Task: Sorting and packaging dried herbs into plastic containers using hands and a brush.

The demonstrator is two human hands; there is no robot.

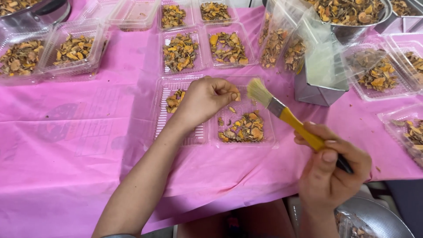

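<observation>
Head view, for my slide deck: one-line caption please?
Left hand pinches an orange piece while right hand holds a yellow-handled brush.

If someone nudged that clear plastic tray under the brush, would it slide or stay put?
The clear tray looks thin and holds few dried slices, so it is probably light and would slide on the pink cloth. Its walls would likely flex if pinched.
</observation>
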